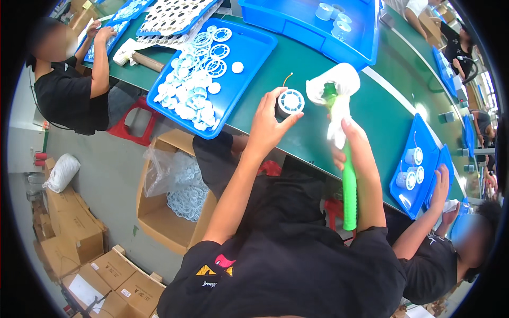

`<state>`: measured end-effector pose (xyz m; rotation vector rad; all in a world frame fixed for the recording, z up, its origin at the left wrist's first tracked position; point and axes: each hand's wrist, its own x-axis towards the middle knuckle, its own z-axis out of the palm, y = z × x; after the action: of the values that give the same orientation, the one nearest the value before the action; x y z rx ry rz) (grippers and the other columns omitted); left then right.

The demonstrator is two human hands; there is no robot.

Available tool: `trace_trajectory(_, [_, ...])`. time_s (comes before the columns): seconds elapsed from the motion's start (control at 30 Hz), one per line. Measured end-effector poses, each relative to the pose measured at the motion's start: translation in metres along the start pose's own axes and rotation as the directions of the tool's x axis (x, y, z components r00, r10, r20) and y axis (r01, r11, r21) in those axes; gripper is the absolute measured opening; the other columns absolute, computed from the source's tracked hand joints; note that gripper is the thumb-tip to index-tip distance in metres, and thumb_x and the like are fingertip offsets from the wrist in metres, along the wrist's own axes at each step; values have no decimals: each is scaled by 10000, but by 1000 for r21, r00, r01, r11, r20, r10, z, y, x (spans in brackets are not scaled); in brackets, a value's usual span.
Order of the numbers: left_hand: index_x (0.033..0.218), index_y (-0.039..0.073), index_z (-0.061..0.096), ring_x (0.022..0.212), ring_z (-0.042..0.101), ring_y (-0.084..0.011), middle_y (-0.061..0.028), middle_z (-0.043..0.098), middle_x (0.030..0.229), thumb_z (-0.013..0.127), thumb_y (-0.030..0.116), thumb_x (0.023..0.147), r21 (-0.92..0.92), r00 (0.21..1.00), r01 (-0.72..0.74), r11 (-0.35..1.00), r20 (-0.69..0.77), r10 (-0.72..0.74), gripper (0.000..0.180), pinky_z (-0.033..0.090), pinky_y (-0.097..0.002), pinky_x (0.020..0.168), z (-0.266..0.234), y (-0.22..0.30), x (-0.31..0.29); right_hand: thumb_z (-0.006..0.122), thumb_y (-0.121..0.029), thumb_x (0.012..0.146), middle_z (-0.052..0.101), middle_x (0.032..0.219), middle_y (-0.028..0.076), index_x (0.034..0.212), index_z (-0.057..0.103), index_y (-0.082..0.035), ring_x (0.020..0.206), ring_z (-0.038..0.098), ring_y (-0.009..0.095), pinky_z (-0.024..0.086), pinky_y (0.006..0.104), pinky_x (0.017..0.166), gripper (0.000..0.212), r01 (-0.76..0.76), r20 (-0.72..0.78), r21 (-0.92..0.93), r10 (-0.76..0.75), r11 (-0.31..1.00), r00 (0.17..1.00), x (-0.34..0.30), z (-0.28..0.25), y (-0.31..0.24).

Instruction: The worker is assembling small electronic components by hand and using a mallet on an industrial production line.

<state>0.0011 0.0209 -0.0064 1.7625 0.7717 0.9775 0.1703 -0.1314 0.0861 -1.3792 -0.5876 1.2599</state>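
Note:
My left hand (266,123) is closed around a small motor-like cylinder (291,102) at the table's near side. Its face is a white slotted ring, its side looks dark, and a thin orange wire sticks up behind it. In my right hand (354,139) is a mallet (350,193) with a bright green handle. White cloth or plastic wraps the mallet's head, which is raised just right of the cylinder and apart from it. Left of my left hand lies a blue tray (249,58) with many white rings and round caps.
A large blue bin (310,40) holds several clear cylinders at the back. Another wrapped mallet (148,61) lies left of the tray. Co-workers sit at left and right; by the right one is a blue tray (403,183) with white-faced cylinders. An open carton (156,230) of rings stands below.

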Motion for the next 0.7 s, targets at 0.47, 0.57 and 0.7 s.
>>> trace_trajectory(0.47, [1447,65,578,1270,565,-355,-189,563,1352,888,279,836,23,998,-66,998,-6,66,717,467,-455,1093,3,2,0,452,-451,1145,549,707,33,1379,541,37,437,413,80,380,266,363,548,118,-72,35,-115,992,991,-16,28,-13])
trace_trajectory(0.57, [1501,40,503,1267,559,-359,-197,571,1341,881,290,844,19,995,-93,995,-34,94,798,459,-456,1101,7,-4,2,480,-435,1139,545,703,27,1368,551,28,425,403,88,375,274,356,522,-107,-20,57,108,993,994,-7,26,-7])
trace_trajectory(0.7, [1533,10,438,1282,556,-374,-205,583,1335,851,271,867,108,998,-44,993,-30,47,826,455,-461,1109,4,-1,0,453,-458,1146,532,681,28,1397,536,32,420,400,71,362,259,353,557,55,-18,60,-54,997,998,-10,19,-34])
